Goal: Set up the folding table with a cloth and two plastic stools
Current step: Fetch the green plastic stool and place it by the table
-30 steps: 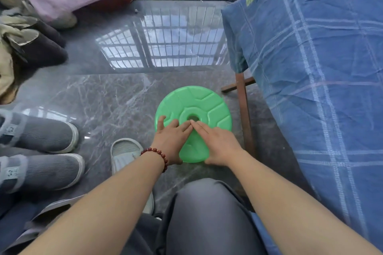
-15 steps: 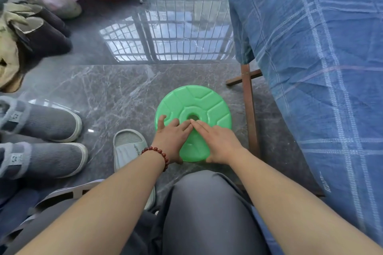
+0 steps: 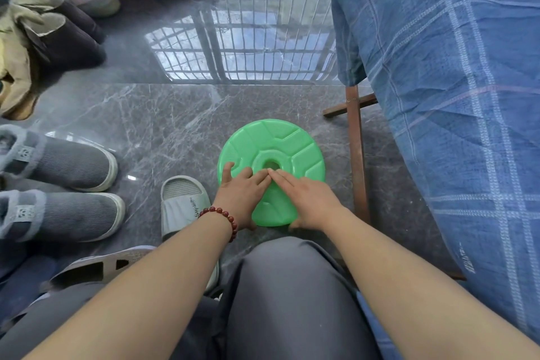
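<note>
L hand [image 3: 243,196] & R hand [image 3: 310,202] lie flat on green stool [image 3: 292,143] (palms open, gripping nothing).

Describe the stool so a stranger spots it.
Start at the blue checked cloth on the right and the wooden leg below it. Left of that leg, on the grey floor, the plastic stool sits under the left hand and right hand: the only green round thing, holed at its centre.

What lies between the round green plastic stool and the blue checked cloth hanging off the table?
In the head view, a brown wooden table leg stands there on grey marble floor.
</note>
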A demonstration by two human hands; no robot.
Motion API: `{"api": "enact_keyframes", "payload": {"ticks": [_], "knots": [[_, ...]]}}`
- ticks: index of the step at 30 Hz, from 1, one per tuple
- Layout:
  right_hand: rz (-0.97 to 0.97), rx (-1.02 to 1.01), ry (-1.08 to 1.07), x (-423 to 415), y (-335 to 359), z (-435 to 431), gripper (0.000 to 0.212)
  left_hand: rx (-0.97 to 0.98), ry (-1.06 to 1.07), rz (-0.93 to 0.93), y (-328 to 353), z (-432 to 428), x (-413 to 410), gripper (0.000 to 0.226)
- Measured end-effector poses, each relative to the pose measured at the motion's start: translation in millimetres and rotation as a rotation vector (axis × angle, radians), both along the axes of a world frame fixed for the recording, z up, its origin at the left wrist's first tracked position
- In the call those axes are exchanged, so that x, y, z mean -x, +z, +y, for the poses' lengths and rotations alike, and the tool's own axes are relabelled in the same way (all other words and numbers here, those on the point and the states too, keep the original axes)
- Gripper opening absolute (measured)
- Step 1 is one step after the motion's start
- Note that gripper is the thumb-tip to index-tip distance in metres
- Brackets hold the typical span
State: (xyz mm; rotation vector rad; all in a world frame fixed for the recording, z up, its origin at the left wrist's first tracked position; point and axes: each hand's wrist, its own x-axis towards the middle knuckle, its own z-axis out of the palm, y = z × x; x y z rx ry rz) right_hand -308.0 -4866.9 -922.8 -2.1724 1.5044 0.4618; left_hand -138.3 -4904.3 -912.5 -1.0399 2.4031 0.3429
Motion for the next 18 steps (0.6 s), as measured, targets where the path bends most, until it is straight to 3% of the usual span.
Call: {"api": "enact_keyframes", "payload": {"ticks": [4, 9, 12, 18], "knots": [[-0.067, -0.026, -0.032, 5, 1, 1, 0.12, -0.029, -0.002, 0.026, -1, -3, -4, 0.109], [-0.117, 0.048, -0.169, 12, 10, -3, 0.091, -0.014, 0.103, 0.141, 1, -11, -10, 0.079], [-0.133, 0.146, -0.344, 11, 9, -7, 0.078, 0.016, 0.182, 0.144, 1, -15, -12, 0.073], [-0.133, 0.168, -0.67, 11, 1, -10, 0.091, -0.072, 0.371, 0.136, -3, -15, -11, 0.077]]}}
